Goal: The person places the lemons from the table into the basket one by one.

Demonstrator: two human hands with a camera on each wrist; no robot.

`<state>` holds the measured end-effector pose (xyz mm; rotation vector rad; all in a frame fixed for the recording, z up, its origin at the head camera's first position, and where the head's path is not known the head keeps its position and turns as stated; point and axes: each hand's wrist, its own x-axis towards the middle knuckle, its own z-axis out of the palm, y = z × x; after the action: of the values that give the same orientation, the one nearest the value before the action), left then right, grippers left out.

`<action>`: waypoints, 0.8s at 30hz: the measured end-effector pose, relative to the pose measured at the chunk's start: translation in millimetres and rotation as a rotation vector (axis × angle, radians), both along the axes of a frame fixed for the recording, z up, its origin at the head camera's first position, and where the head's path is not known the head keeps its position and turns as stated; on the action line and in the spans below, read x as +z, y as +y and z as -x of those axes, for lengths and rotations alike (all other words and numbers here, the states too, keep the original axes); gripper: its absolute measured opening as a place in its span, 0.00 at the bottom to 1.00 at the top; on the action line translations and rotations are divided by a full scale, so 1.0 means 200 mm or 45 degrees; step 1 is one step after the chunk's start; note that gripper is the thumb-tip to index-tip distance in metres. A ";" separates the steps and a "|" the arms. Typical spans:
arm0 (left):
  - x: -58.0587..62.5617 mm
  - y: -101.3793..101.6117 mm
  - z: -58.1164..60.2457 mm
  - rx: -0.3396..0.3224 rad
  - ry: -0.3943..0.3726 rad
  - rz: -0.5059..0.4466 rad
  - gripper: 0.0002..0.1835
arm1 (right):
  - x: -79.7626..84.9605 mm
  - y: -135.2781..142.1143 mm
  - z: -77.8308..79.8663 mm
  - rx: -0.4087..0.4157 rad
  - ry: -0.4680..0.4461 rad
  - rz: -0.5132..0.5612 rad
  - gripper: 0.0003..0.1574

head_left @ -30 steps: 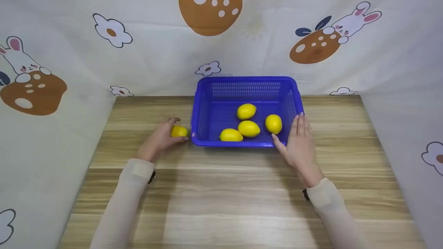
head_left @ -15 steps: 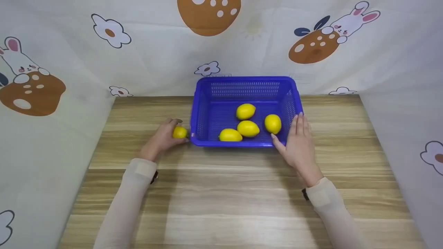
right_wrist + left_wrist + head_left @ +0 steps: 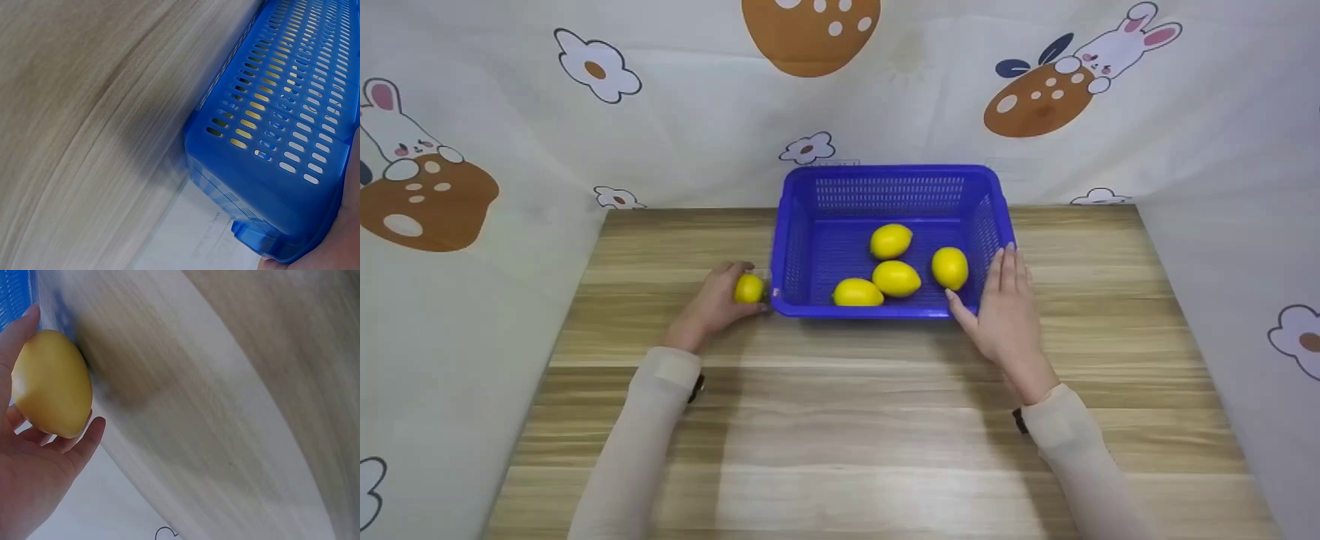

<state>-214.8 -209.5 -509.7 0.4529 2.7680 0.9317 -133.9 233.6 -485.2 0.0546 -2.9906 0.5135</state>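
Observation:
My left hand (image 3: 716,300) curls its fingers and thumb around a yellow lemon (image 3: 748,289) just left of a blue plastic basket (image 3: 885,310). In the left wrist view, this lemon (image 3: 53,382) lies between the thumb and the fingers, with a bit of the basket behind it. Straight fingers of my right hand (image 3: 1006,319) rest along the basket's right rim, its thumb at the front right corner. Several lemons lie in the basket, among them one near the right wall (image 3: 949,268). Through the slots of the perforated wall (image 3: 270,112), yellow shows in the right wrist view.
A wood-grain table (image 3: 840,435) spreads under the basket and both arms. Behind and along the sides hangs a pale cloth (image 3: 697,112) printed with rabbits and flowers, close to the basket's back.
The left hand has shifted very slightly, its fingers still around the lemon. The right hand stays on the rim, and the lemons in the basket lie as before.

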 end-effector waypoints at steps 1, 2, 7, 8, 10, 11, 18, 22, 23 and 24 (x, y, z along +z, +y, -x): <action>0.00 0.00 0.00 0.003 -0.002 -0.004 0.41 | 0.00 0.00 0.00 0.001 -0.003 -0.001 0.64; 0.00 0.00 0.00 0.006 -0.003 -0.009 0.41 | 0.00 0.00 0.00 0.002 -0.008 -0.001 0.64; -0.02 0.01 -0.01 0.012 0.021 -0.015 0.39 | 0.00 0.00 0.00 -0.001 -0.020 -0.004 0.63; -0.02 0.01 -0.01 0.016 0.023 -0.020 0.39 | 0.00 0.00 0.00 -0.002 -0.021 -0.004 0.63; -0.03 0.01 -0.01 0.025 0.031 -0.030 0.38 | 0.00 0.00 0.00 -0.003 -0.023 -0.004 0.63; -0.04 0.01 -0.01 0.031 0.036 -0.036 0.38 | 0.00 0.00 0.00 -0.003 -0.022 -0.003 0.63; -0.05 0.01 -0.02 0.067 0.064 -0.081 0.34 | 0.00 0.00 0.00 -0.003 -0.008 0.004 0.63; -0.05 0.01 -0.02 0.085 0.050 -0.099 0.33 | 0.00 0.00 0.00 0.000 -0.002 0.001 0.63; -0.05 0.01 -0.02 0.088 0.049 -0.102 0.33 | 0.00 0.00 0.00 0.001 0.002 0.001 0.63; -0.05 0.01 -0.02 0.088 0.054 -0.106 0.33 | 0.00 0.00 0.00 0.001 0.006 0.002 0.63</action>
<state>-209.9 -207.4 -520.2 0.3962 2.8076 1.0689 -133.2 233.9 -485.8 0.0566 -2.9858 0.5153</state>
